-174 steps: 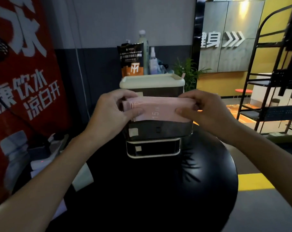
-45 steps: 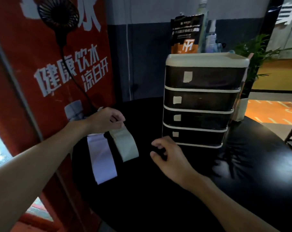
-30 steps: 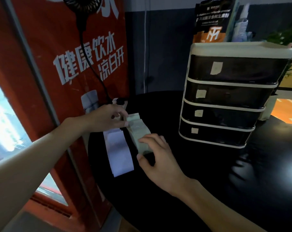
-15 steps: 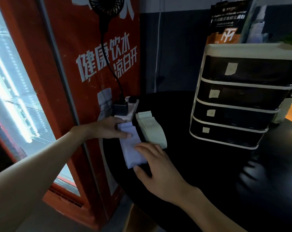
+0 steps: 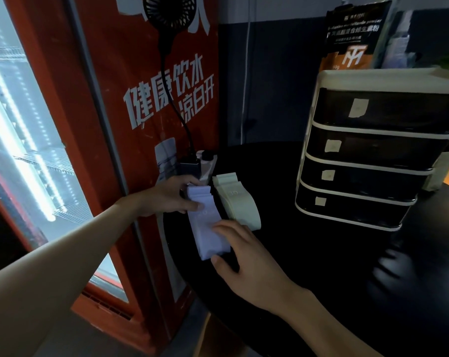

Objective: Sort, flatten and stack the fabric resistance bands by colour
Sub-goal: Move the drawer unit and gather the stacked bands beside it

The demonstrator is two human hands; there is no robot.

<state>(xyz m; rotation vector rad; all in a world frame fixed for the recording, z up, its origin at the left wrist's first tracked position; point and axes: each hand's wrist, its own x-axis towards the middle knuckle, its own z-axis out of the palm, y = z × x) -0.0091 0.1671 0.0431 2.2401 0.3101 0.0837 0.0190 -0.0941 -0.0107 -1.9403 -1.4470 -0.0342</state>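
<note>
A stack of pale purple fabric bands (image 5: 207,228) lies flat at the left edge of the round black table (image 5: 321,253). Right beside it sits a stack of pale green bands (image 5: 237,203). My left hand (image 5: 170,197) rests on the far end of the purple stack, thumb on top. My right hand (image 5: 240,249) lies with straight fingers on the near end of that stack, its thumb at the stack's near edge.
A four-drawer organiser (image 5: 370,161) with dark fronts stands at the table's back right, a pouch (image 5: 352,34) on top. A red drinks fridge (image 5: 89,124) stands left of the table. A power strip (image 5: 201,163) with a fan cable lies behind the bands.
The green stack now lies on the table beside the purple one. Both hands have moved onto the purple stack, and the view has shifted left and closer.
</note>
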